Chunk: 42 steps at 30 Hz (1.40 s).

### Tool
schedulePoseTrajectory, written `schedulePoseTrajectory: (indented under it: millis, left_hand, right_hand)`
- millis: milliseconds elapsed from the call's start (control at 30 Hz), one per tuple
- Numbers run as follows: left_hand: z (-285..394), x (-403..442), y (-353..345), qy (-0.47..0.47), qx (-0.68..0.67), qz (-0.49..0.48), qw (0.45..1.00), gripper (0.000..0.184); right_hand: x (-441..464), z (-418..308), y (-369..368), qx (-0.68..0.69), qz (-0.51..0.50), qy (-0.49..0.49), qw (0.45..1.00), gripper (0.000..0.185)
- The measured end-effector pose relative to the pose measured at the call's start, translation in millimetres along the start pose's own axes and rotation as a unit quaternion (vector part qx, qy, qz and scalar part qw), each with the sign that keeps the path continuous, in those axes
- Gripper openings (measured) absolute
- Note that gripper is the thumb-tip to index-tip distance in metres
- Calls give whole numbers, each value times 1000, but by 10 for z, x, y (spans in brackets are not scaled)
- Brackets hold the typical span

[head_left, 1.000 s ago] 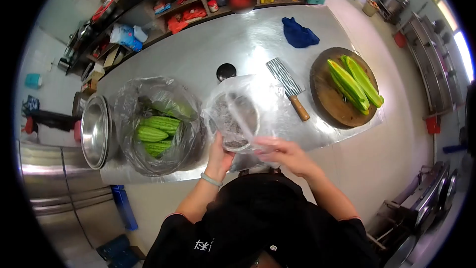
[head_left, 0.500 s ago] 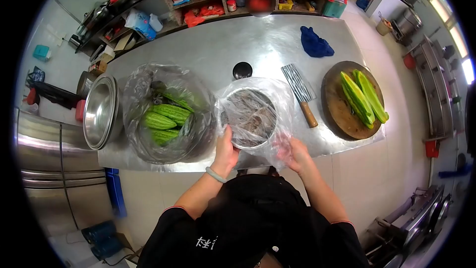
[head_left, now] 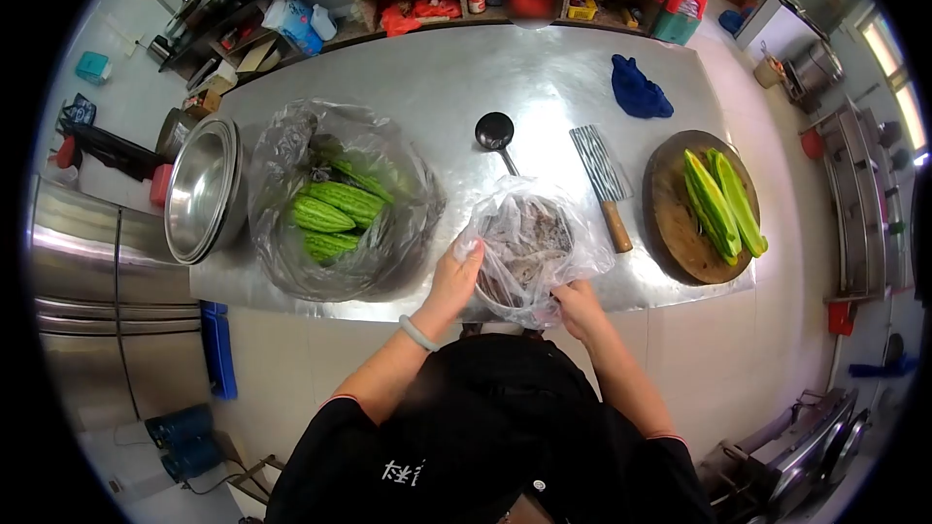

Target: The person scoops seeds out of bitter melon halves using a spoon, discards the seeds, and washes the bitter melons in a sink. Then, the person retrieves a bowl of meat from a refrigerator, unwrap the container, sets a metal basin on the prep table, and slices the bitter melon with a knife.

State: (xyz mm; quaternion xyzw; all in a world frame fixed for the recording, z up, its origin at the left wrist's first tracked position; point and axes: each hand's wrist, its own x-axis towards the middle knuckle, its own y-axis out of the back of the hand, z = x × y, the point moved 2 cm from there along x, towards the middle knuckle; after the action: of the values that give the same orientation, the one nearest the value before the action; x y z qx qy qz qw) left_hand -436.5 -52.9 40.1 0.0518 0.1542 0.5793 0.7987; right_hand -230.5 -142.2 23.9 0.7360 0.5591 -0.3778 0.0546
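A clear plastic bag (head_left: pixel 544 277) lines and drapes over a round metal container in front of my body, and brownish dark contents (head_left: pixel 524 233) show through it. My left hand (head_left: pixel 454 277) pinches the bag's left edge. On the other side, my right hand (head_left: pixel 580 308) is closed on a bunch of the same bag at the lower right rim. Just beyond the bag lies a black ladle (head_left: pixel 494 129), its handle running toward the container. A cleaver (head_left: pixel 603 184) with a wooden handle rests to the right.
Left of my hands, a large plastic bag (head_left: pixel 408 223) holds several bitter melons (head_left: pixel 340 204). Stacked metal bowls (head_left: pixel 202 191) stand beyond it. At right, a round cutting board (head_left: pixel 670 223) carries cut bitter melon (head_left: pixel 714 202). A blue cloth (head_left: pixel 639 87) lies behind.
My right hand has closed in and moved down on the bag's edge, which now bunches over the rim. The ladle's handle has come into view. The whole view has shifted slightly.
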Motion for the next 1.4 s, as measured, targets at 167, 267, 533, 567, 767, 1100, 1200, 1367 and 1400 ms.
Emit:
schedulePoseTrajectory:
  millis: [167,267,533,567,767,1100,1200,1367,1400]
  left_hand:
    - [-93,304,222,46,18,72,996,38]
    - [-1,484,370,149,-352,157,911,35]
    - [385,843,918,72,-519,253,813,46]
    - [618,740,1099,45,-512,280,811,48]
    - [669,384,2186,-84,-471,279,833,54]
    - [375,-114,1839,19,-493,221,841,42]
    - [71,-116,1827,25,-391,170,904,31]
    - [519,-184,1432,27,-265,114,957,39]
    - [568,-191,1380,28,-268,114,956,39]
  right_hand:
    - [17,52,172,-20,-3,-17,1000,29]
    - [-85,-68,142,12,-26,-37,999,29]
    - [-1,-143,120,98,74,-16,992,29]
    - [37,-105,260,90,82,-30,992,29]
    - [-42,35,748,91,163,-27,982,25]
    - [104,219,756,137,149,-39,978,22]
    - [218,247,679,204,159,-40,965,21]
    - [333,162,709,230,178,11,957,23]
    - [333,119,719,228,179,12,957,23]
